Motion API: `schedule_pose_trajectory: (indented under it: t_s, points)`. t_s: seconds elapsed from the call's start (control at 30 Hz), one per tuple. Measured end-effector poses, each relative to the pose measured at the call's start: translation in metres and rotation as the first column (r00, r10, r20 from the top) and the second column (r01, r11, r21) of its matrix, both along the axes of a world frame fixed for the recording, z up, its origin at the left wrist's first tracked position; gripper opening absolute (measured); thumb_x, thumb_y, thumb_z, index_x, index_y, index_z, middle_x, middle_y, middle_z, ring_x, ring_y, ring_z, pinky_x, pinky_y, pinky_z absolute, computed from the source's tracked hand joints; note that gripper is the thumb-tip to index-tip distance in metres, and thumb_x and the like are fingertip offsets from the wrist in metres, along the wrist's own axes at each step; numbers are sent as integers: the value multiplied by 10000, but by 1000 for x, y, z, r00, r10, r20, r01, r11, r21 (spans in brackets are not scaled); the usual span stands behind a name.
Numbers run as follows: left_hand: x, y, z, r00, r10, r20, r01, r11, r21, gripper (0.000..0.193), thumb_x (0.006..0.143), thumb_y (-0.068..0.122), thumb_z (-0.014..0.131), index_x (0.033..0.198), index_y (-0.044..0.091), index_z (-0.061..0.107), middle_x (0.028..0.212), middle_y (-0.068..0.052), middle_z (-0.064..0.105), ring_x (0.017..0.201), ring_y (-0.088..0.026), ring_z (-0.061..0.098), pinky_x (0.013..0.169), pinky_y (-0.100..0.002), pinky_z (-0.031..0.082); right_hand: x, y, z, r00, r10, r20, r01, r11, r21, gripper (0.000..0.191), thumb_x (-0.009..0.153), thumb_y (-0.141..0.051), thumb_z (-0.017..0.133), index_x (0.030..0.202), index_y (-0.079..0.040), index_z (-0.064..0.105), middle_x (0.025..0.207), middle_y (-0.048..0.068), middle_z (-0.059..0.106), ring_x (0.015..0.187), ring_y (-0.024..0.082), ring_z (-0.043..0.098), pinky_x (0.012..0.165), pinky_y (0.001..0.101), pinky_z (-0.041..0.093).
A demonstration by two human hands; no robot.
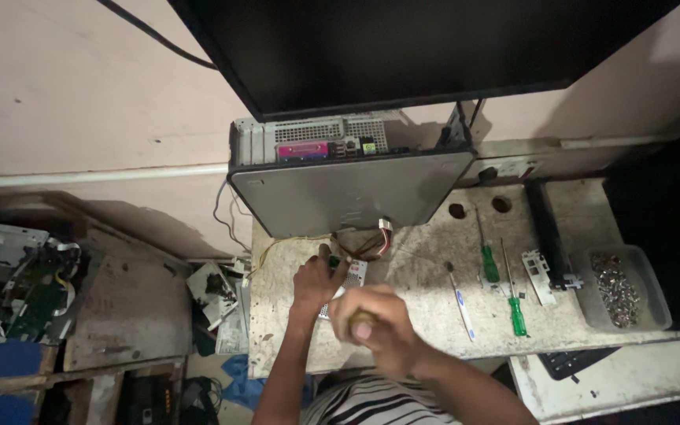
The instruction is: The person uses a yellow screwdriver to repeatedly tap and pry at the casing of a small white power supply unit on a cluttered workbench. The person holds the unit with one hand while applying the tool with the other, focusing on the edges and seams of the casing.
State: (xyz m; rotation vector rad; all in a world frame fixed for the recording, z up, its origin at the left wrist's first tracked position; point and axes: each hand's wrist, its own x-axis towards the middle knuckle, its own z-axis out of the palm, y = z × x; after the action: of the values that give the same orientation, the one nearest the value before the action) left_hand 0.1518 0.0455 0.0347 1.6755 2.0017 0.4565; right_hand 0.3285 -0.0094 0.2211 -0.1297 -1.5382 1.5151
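Hands first: we see the right hand (377, 324) closed on a yellowish tool handle (360, 319), the left hand (318, 281) pressing a small metal power unit (353, 274) on the desk (426, 315). The unit's wires (367, 245) hang loose beside the grey computer case (340, 197); green screwdrivers (517, 307) lie unused.

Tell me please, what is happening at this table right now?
A person works on a small metal box with coloured wires. The left hand steadies it on the worn table; the right hand grips a tool handle above it. A grey computer case stands behind, and two green screwdrivers and a tub of screws lie to the right.
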Motion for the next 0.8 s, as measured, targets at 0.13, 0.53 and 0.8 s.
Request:
schedule_pose_trajectory:
  t_s: [0.13,0.53,0.8]
  points:
    - [-1,1,0,999,-1,32,2,999,-36,569,905,553,606,1190,71,507,952,-257,716,870,-472,714,747,-563,575,3,27,-4,915,400,-47,-402,913,-71,434,1094,-411,497,869,-44,549,691,24,515,510,85,433,495,278,337]
    - [1,-1,4,1000,-13,-24,12,1000,-13,628,862,557,651,1199,52,489,933,-279,699,860,-493,697,738,-581,561,4,-13,30,975,-166,149,182,978,-104,390,1114,-392,519,1069,-7,562,958,88,602,865,153,590,787,329,498]
    - [2,-2,9,1000,8,-22,-8,1000,21,566,915,542,605,1198,58,529,929,-253,720,861,-480,706,745,-579,560,8,14,5,919,393,15,-392,918,-57,502,1098,-518,582,917,-51,557,709,50,572,624,161,558,638,299,459]
